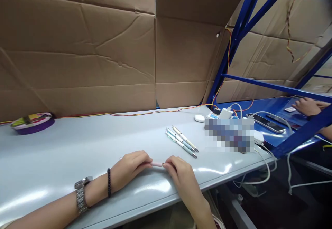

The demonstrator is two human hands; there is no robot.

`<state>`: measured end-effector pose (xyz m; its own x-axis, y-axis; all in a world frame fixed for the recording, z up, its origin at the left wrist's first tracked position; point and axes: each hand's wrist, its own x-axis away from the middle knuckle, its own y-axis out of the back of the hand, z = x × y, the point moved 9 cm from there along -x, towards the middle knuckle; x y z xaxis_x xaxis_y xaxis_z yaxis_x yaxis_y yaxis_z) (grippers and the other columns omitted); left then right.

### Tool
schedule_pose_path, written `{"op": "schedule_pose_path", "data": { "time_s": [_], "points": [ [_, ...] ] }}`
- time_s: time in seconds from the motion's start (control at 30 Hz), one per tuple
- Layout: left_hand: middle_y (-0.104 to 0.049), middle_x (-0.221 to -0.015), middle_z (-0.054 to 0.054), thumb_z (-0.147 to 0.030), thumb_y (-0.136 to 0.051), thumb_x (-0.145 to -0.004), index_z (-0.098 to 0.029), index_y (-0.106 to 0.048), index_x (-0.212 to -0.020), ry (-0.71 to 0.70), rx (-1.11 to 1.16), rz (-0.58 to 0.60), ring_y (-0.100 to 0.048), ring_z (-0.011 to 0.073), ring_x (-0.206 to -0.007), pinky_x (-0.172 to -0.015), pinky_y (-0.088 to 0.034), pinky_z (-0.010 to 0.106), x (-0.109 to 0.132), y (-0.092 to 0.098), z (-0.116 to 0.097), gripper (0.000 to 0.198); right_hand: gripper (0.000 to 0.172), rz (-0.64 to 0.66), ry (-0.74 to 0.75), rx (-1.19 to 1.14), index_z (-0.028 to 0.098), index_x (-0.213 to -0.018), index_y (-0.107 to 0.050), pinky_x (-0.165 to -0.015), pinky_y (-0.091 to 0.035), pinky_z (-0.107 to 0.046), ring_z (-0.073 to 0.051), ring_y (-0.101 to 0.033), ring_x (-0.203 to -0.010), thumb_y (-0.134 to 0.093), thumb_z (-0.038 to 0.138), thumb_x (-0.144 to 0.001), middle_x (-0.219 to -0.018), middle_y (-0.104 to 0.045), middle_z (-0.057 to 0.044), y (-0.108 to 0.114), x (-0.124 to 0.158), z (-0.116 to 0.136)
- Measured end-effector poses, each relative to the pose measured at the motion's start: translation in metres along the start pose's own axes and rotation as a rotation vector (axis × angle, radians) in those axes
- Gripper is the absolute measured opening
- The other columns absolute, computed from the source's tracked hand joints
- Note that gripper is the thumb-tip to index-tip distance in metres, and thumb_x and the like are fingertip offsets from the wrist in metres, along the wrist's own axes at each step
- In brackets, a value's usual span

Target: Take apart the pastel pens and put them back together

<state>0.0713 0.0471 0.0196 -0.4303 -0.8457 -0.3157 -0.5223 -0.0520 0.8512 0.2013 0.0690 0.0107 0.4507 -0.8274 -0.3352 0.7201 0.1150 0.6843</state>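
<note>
Pale pink barrel (pixel 156 164) pinched level between two hands, just above or on the near part of a glossy light-grey table (pixel 77 139).

Slim, smooth and straight, it shows only its middle, its ends covered by fingers; the left hand (pixel 133 168) grips one end in a narrow pinch, the right hand (pixel 178 171) the other, where a small dark bit is too tiny to make out, and whether the barrel touches the tabletop I cannot tell; just beyond lie three pens (pixel 181 142), two bluish and one cream, then a white case (pixel 199 118), white chargers (pixel 225 113) beside a pixelated patch that hides what is there, a purple-sided container (pixel 33 129) far left, a cardboard wall (pixel 103 49) behind, and a blue frame (pixel 233 42) standing before another person's hand (pixel 307 106).
</note>
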Motion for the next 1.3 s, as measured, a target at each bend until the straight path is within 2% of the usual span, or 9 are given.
{"op": "schedule_pose_path", "data": {
  "time_s": [0.13, 0.2, 0.3, 0.43, 0.63, 1.03, 1.2, 1.23, 1.3],
  "points": [
    [-0.061, -0.08, 0.001, -0.035, -0.036, -0.096, -0.02, -0.054, -0.086, 0.014, 0.018, 0.016, -0.056, 0.0125, -0.07, -0.062, -0.043, 0.021, 0.0, -0.002, 0.002, 0.026, 0.026, -0.016, 0.004, 0.055, 0.02, -0.074, -0.056, -0.056, -0.042, -0.026, -0.016, -0.054, -0.062, -0.04, 0.028, -0.093, -0.066, -0.056, -0.001, 0.001, 0.001, 0.001],
    [-0.062, -0.081, 0.001, -0.036, -0.036, -0.095, -0.02, -0.054, -0.087, 0.044, 0.039, -0.009, -0.057, 0.0128, -0.071, -0.063, -0.044, 0.022, -0.001, 0.001, 0.005, 0.026, 0.011, -0.018, 0.03, -0.054, 0.021, -0.087, -0.058, -0.063, -0.046, -0.026, -0.017, -0.058, -0.07, -0.048, 0.026, -0.089, -0.076, -0.061, -0.001, 0.002, 0.003, 0.002],
    [-0.062, -0.081, 0.001, -0.037, -0.037, -0.094, -0.02, -0.055, -0.087, 0.078, 0.055, -0.047, -0.058, 0.0132, -0.071, -0.063, -0.045, 0.022, -0.002, 0.003, 0.01, 0.026, 0.02, -0.02, 0.065, -0.25, 0.023, -0.105, -0.056, -0.075, -0.049, -0.025, -0.016, -0.062, -0.085, -0.054, 0.02, -0.085, -0.095, -0.065, -0.002, 0.004, 0.005, 0.001],
    [-0.062, -0.081, 0.001, -0.037, -0.037, -0.095, -0.019, -0.055, -0.086, 0.048, 0.05, -0.029, -0.058, 0.0131, -0.071, -0.064, -0.045, 0.023, -0.002, 0.001, 0.007, 0.027, 0.016, -0.066, 0.047, -0.284, 0.022, -0.096, -0.06, -0.072, -0.051, -0.026, -0.017, -0.064, -0.085, -0.046, 0.019, -0.088, -0.09, -0.066, -0.004, 0.007, 0.006, -0.004],
    [-0.061, -0.08, 0.002, -0.039, -0.036, -0.095, -0.019, -0.055, -0.086, 0.03, 0.067, -0.041, -0.057, 0.013, -0.07, -0.063, -0.045, 0.022, -0.001, 0.003, 0.001, 0.029, 0.017, -0.119, 0.078, -0.196, 0.021, -0.099, -0.059, -0.072, -0.052, -0.027, -0.017, -0.064, -0.083, -0.051, 0.018, -0.084, -0.09, -0.063, -0.005, 0.01, 0.008, 0.0],
    [-0.061, -0.08, 0.002, -0.037, -0.037, -0.095, -0.019, -0.056, -0.085, -0.013, 0.065, -0.017, -0.057, 0.0127, -0.07, -0.063, -0.044, 0.021, -0.001, 0.003, -0.004, 0.028, 0.012, -0.069, 0.12, -0.133, 0.021, -0.087, -0.062, -0.064, -0.046, -0.024, -0.016, -0.058, -0.074, -0.05, 0.022, -0.088, -0.079, -0.061, -0.003, 0.008, 0.008, 0.002],
    [-0.061, -0.08, 0.001, -0.033, -0.041, -0.094, -0.019, -0.056, -0.086, -0.052, 0.075, -0.001, -0.056, 0.0119, -0.071, -0.065, -0.044, 0.02, 0.0, 0.001, -0.009, 0.021, 0.037, -0.03, 0.072, 0.063, 0.02, -0.061, -0.055, -0.053, -0.039, -0.025, -0.015, -0.051, -0.058, -0.038, 0.028, -0.094, -0.058, -0.05, 0.0, 0.004, 0.006, 0.004],
    [-0.061, -0.081, 0.001, -0.032, -0.041, -0.095, -0.019, -0.056, -0.087, -0.058, 0.076, 0.003, -0.056, 0.0119, -0.071, -0.065, -0.044, 0.02, -0.001, 0.001, -0.01, 0.021, 0.036, -0.025, 0.063, 0.066, 0.02, -0.062, -0.056, -0.053, -0.04, -0.025, -0.015, -0.051, -0.058, -0.039, 0.028, -0.093, -0.058, -0.05, 0.0, 0.004, 0.006, 0.004],
    [-0.061, -0.081, 0.001, -0.032, -0.041, -0.095, -0.019, -0.056, -0.088, -0.052, 0.07, 0.001, -0.056, 0.012, -0.072, -0.065, -0.044, 0.02, -0.001, 0.001, -0.007, 0.021, 0.017, -0.022, 0.057, -0.004, 0.021, -0.083, -0.061, -0.06, -0.043, -0.026, -0.016, -0.055, -0.066, -0.048, 0.029, -0.089, -0.069, -0.057, -0.001, 0.004, 0.007, 0.003]
  ]
}}
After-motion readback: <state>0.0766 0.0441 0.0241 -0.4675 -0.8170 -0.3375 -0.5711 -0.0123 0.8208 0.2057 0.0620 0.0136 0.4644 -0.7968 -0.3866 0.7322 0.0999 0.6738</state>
